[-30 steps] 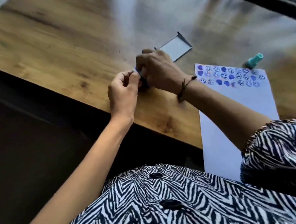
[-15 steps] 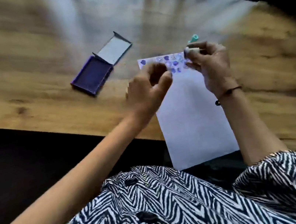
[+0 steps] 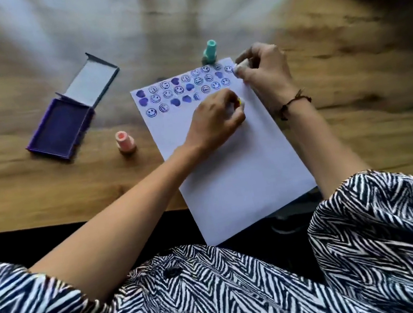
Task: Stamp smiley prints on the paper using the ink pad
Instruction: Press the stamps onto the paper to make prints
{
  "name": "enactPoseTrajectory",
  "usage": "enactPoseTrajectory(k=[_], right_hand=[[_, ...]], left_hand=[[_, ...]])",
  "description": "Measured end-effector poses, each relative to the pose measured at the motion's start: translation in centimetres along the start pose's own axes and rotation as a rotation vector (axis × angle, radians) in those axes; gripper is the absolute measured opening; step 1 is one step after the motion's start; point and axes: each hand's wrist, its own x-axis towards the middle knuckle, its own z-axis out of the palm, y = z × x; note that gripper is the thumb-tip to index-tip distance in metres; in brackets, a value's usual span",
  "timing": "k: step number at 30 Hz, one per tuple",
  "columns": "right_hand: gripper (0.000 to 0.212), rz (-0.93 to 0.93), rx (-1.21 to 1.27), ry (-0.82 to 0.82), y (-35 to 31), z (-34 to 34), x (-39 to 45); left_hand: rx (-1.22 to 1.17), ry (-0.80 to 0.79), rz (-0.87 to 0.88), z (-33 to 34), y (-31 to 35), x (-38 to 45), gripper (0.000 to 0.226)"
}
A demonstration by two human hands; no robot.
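Observation:
A white paper [image 3: 237, 167] lies on the wooden table with three rows of purple smiley and heart prints [image 3: 184, 89] along its top. My left hand [image 3: 217, 118] is closed on a small yellow stamp [image 3: 240, 101] pressed down on the paper at the right end of the third row. My right hand [image 3: 266, 68] pinches a small white piece, perhaps a cap, at the paper's top right corner. The purple ink pad [image 3: 60, 128] sits open at the left, its grey lid [image 3: 92, 81] folded back.
A pink stamp [image 3: 125, 140] stands between the ink pad and the paper. A teal stamp [image 3: 210, 52] stands just beyond the paper's top edge. The table's front edge [image 3: 75, 221] runs near my body, and the paper overhangs it.
Both hands left the ink pad at the left and came over the paper. My left hand has come down on the third row. The view swung right and steadied.

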Motion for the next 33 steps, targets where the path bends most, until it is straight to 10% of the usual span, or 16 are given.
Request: enactPoseTrajectory(k=[33], right_hand=[[0.017,-0.270,-0.657,-0.056,0.0,1.7,1.2]], left_hand=[[0.005,-0.001,0.027,0.2,-0.5,0.1,0.020]])
